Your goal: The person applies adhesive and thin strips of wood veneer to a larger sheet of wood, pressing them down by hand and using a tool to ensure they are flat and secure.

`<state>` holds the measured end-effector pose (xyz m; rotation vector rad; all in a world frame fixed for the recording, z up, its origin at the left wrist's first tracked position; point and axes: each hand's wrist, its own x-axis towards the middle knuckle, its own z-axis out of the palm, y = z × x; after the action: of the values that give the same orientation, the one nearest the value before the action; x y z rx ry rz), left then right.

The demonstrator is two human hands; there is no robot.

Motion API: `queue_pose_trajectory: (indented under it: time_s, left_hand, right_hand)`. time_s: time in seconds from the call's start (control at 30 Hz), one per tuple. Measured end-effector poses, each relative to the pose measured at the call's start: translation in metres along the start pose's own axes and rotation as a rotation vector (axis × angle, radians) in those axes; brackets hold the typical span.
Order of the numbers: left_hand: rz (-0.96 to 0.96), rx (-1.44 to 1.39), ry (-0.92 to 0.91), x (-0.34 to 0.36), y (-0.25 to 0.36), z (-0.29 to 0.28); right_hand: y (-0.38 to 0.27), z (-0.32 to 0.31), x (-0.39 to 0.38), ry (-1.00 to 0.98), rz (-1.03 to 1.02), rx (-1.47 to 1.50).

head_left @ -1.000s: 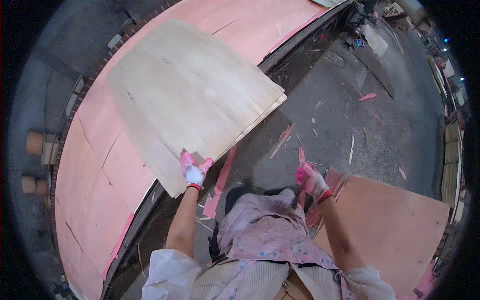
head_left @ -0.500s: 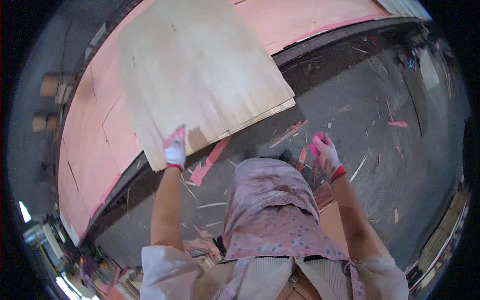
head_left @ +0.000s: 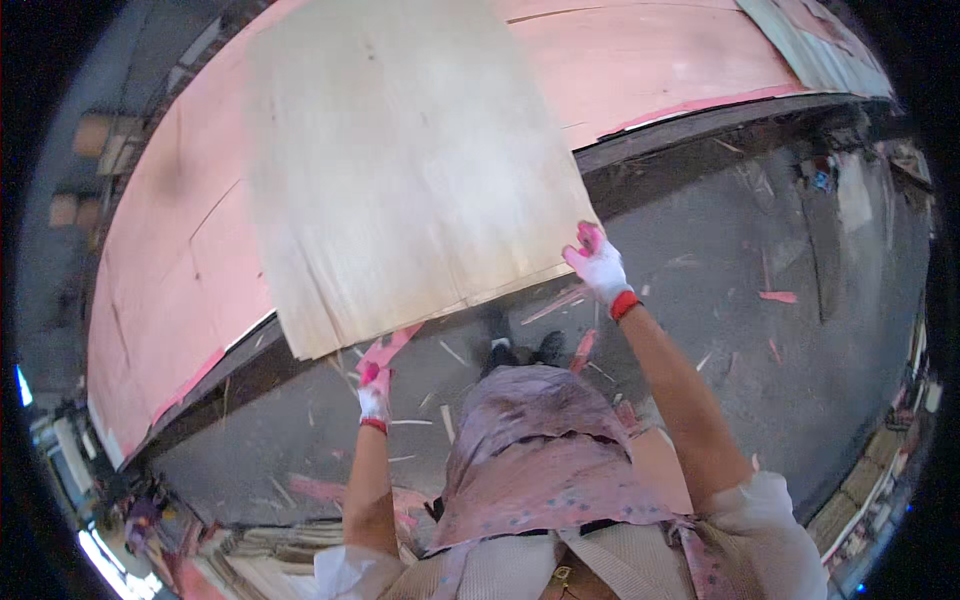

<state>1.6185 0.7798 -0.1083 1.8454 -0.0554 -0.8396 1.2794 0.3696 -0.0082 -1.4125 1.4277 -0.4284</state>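
A pale wood veneer sheet (head_left: 400, 170), with further layers showing at its near edge, lies over pink sheeting on a long raised platform (head_left: 660, 60). My right hand (head_left: 594, 258), in a white glove with pink fingers, grips the sheet's near right corner. My left hand (head_left: 374, 395), gloved alike, is below the sheet's near left edge, apart from it, in front of a torn pink strip (head_left: 400, 340). Its fingers are curled; whether they hold anything is hidden.
Scraps and strips litter the grey floor (head_left: 750, 400). A greyish sheet (head_left: 795, 45) lies at the platform's right end. Stacked sheets (head_left: 850, 490) line the right rim, more lie at bottom left. A person (head_left: 140, 525) is far off at lower left.
My left hand has come off the sheet and moved down. My right hand has risen to the sheet's right corner. The view has turned, and the sheet now sits squarer in front.
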Motion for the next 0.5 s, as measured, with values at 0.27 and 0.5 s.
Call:
queue_pose_trajectory:
  time_s: [0.27,0.5]
  left_hand:
    - [-0.349,-0.008,-0.214,-0.018,0.035,0.032]
    - [-0.374,-0.067,-0.22,0.01,0.044,-0.008]
  right_hand:
    - [0.062,-0.019,0.115,0.207,0.023,-0.211]
    - [-0.035,-0.042,0.091,-0.074,0.078,-0.727]
